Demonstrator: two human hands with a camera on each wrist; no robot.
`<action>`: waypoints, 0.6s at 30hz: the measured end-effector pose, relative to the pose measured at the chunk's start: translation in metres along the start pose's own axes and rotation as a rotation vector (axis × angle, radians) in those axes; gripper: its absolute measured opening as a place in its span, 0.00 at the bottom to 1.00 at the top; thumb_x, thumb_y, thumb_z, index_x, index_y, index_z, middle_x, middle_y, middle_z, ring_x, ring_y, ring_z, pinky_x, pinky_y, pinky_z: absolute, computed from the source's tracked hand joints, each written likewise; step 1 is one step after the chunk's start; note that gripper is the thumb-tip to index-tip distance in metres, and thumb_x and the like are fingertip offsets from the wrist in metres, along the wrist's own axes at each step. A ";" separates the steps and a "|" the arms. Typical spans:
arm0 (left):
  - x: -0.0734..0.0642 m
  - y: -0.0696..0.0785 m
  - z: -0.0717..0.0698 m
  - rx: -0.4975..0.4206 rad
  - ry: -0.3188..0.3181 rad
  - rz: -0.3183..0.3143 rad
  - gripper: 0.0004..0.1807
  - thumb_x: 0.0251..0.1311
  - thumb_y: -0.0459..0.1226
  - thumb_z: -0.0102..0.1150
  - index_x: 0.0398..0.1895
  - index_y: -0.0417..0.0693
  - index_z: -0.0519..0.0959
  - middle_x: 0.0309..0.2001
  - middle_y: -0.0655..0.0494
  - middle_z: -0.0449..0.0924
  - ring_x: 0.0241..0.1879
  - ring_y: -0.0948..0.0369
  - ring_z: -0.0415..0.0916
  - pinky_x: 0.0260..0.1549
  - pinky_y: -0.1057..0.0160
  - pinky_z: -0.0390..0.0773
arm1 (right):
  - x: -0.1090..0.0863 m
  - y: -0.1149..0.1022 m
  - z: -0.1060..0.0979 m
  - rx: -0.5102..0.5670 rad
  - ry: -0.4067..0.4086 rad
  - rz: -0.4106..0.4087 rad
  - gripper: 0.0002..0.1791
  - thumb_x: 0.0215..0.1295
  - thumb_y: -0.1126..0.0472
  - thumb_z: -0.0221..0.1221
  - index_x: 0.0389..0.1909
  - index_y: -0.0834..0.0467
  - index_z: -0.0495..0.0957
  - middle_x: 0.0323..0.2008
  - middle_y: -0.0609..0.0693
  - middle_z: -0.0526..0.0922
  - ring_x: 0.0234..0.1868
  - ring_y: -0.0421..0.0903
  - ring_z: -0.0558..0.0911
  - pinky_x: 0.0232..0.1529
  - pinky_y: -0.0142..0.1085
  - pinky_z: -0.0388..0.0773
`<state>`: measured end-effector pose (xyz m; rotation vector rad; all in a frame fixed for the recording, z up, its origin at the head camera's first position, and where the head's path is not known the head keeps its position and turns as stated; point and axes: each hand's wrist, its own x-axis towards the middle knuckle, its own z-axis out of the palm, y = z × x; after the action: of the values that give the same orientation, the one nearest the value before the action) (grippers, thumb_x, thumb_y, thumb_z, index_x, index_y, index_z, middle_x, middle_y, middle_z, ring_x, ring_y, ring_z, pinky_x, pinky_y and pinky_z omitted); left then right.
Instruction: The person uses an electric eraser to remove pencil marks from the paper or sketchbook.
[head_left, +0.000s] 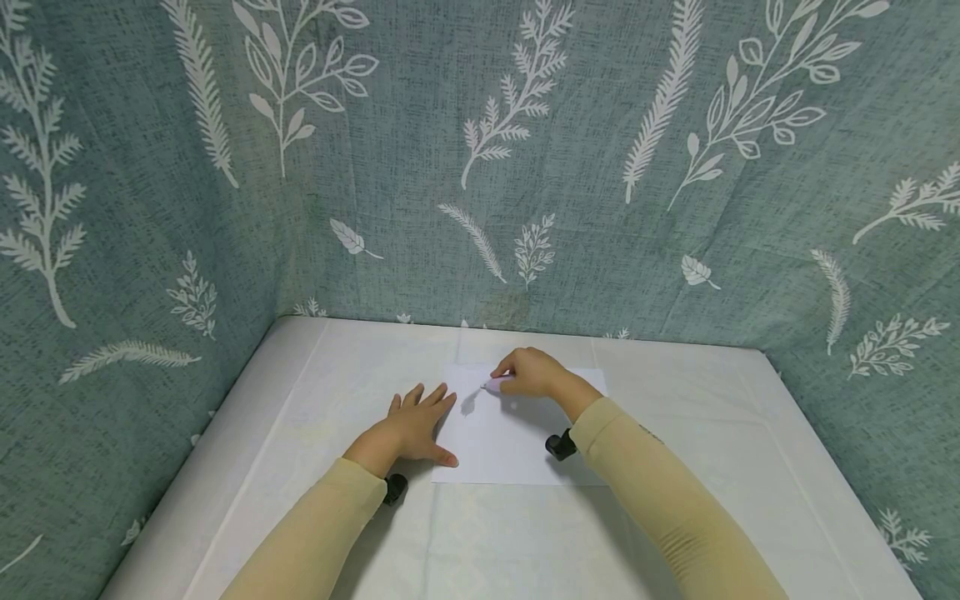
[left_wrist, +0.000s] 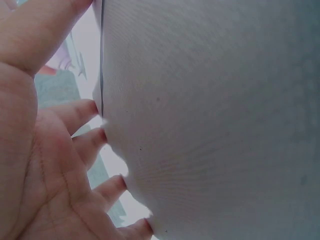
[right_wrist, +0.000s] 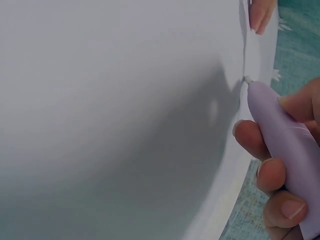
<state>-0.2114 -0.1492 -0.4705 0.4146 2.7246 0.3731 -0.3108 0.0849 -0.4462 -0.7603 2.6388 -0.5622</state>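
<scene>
A white sheet of paper (head_left: 525, 462) lies on the table. My right hand (head_left: 531, 372) grips a thick lilac pen-shaped tool (right_wrist: 285, 120) with fingers and thumb around its body. Its thin pale tip meets the paper, or nearly so, in the right wrist view. A small grey patch (head_left: 468, 406) shows beside the tip; whether mark or shadow, I cannot tell. My left hand (head_left: 408, 429), fingers spread, rests at the sheet's left edge, thumb on the paper. The left wrist view shows this palm (left_wrist: 55, 170) and the fingertips pressing down.
A white cloth covers the table (head_left: 697, 467). Green leaf-patterned fabric (head_left: 420, 167) hangs behind it and along both sides. A small black device (head_left: 560, 446) sits at the right wrist, and another black device (head_left: 395, 488) at the left.
</scene>
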 end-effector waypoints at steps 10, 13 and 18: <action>0.002 -0.002 0.002 0.003 0.003 0.002 0.62 0.42 0.63 0.75 0.79 0.50 0.57 0.80 0.49 0.47 0.77 0.37 0.39 0.69 0.30 0.42 | -0.001 -0.001 -0.001 -0.007 -0.013 0.017 0.14 0.65 0.57 0.64 0.50 0.51 0.87 0.51 0.48 0.85 0.46 0.43 0.80 0.52 0.42 0.77; 0.002 -0.002 0.003 0.001 0.007 0.003 0.62 0.41 0.63 0.75 0.79 0.50 0.57 0.80 0.49 0.47 0.77 0.37 0.39 0.68 0.30 0.42 | 0.000 -0.001 -0.001 -0.007 -0.007 0.015 0.14 0.66 0.56 0.64 0.51 0.51 0.87 0.53 0.49 0.85 0.49 0.44 0.81 0.54 0.43 0.76; 0.002 -0.002 0.003 -0.002 0.009 -0.001 0.62 0.41 0.63 0.76 0.79 0.51 0.57 0.80 0.49 0.48 0.77 0.37 0.40 0.68 0.30 0.42 | 0.001 -0.001 0.001 -0.009 -0.001 0.006 0.14 0.66 0.56 0.64 0.50 0.51 0.87 0.54 0.49 0.84 0.49 0.45 0.81 0.54 0.43 0.77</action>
<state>-0.2128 -0.1494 -0.4747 0.4118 2.7328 0.3782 -0.3109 0.0835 -0.4465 -0.7548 2.6439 -0.5491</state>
